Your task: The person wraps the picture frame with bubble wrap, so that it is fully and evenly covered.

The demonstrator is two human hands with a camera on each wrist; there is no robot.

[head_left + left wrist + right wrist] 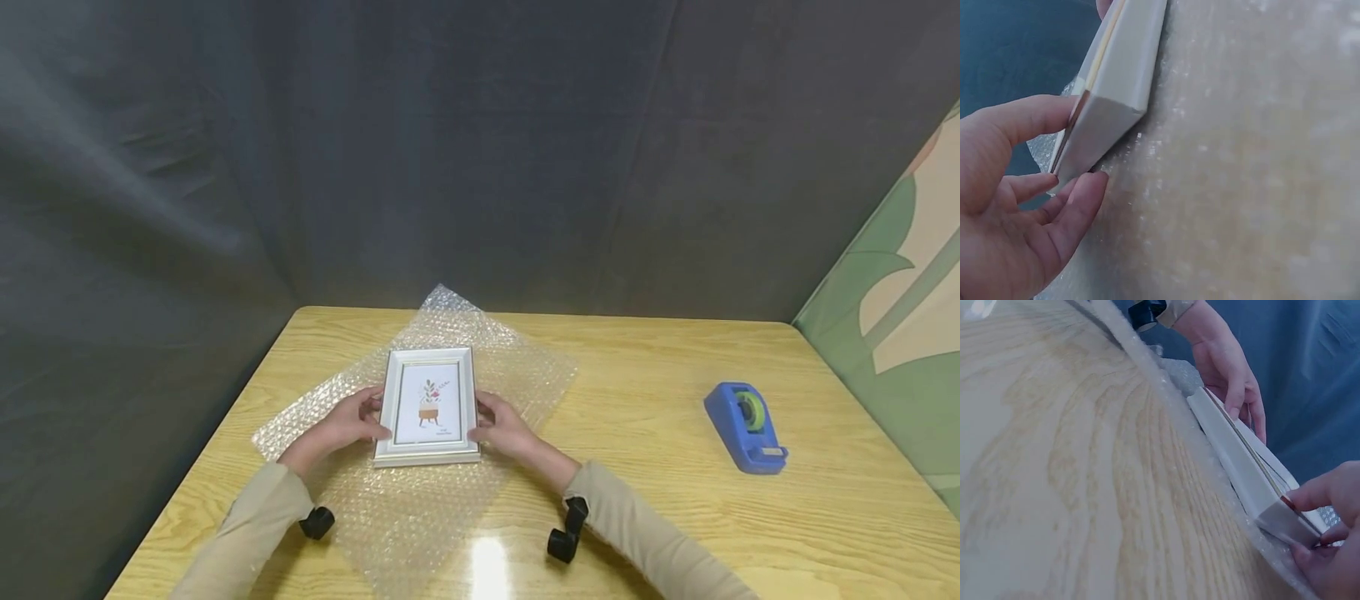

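Observation:
A white picture frame (428, 408) with a drawing of a potted plant lies face up over a sheet of bubble wrap (420, 517). My left hand (350, 419) grips its left side, thumb on the front edge and fingers along the side. On the opposite side my right hand (504, 425) holds the frame the same way. The left wrist view shows the thumb of the left hand (1019, 187) on the frame's edge (1104, 94), with fingertips low by the wrap. In the right wrist view both hands hold the frame (1247, 462) at its two sides.
A blue tape dispenser (738, 429) with a green roll stands on the right part of the wooden table (645, 375). Dark cloth (480, 150) hangs behind and at the left. A patterned panel (900, 317) borders the right side.

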